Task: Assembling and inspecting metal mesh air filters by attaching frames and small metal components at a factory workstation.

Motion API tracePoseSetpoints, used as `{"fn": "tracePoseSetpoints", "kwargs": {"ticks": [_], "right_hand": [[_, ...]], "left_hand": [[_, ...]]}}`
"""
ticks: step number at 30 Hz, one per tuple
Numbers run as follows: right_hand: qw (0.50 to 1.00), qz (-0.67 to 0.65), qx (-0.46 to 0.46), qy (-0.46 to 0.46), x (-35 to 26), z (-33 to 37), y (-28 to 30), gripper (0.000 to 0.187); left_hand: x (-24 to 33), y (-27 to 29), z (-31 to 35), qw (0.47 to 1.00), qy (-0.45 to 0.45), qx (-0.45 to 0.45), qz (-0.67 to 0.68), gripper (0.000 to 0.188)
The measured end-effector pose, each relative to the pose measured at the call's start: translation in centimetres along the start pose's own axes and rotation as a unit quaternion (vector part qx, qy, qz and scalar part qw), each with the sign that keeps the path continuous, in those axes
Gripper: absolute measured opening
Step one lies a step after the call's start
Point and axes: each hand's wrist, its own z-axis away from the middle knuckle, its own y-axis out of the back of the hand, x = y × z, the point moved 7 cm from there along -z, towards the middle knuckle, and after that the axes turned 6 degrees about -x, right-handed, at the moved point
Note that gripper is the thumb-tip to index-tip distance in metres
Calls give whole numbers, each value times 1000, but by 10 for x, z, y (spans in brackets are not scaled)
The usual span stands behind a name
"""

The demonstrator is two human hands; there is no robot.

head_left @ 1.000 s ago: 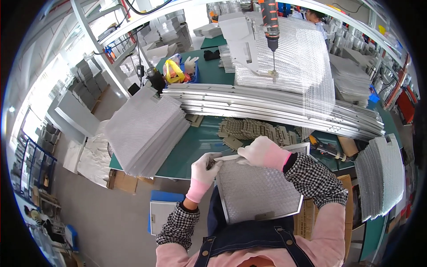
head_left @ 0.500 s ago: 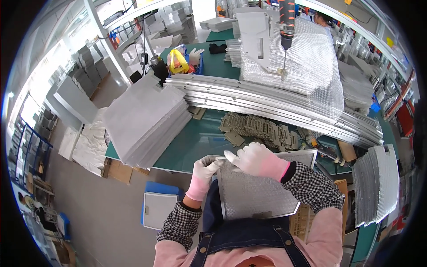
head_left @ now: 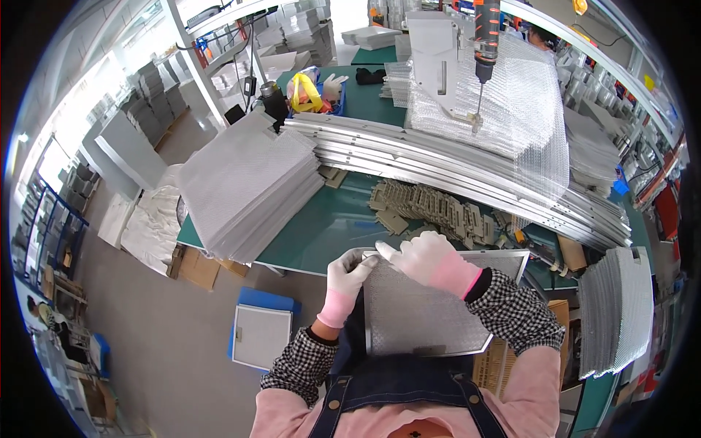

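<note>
The left hand (head_left: pixel 347 281) pinches the rectangular silver-framed grey mesh panel (head_left: pixel 427 315); the right hand (head_left: pixel 429 260), grip I can't tell. Slackened fingers could tip it.

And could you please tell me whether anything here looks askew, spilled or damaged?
Nothing looks spilled or plainly damaged. The untidiest spot is the pile of small beige parts on the green bench, beyond the framed mesh panel: most overlap in a loose row, but a few lie at odd angles.

A grey mesh panel (head_left: pixel 431 310), thinly framed in silver, faced up toward me, its near edge by my waist
</note>
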Motion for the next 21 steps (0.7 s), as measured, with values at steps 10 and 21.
{"fn": "tracePoseSetpoints", "kwargs": {"ticks": [10,21], "right_hand": [[953,-277,-106,-59,23,12,35,72],[916,-47,197,-345,101,210,81,17]], "left_hand": [[31,-30,5,999,-25,0,30,21],[300,-111,-23,780,-419,-227,-405,13]]}}
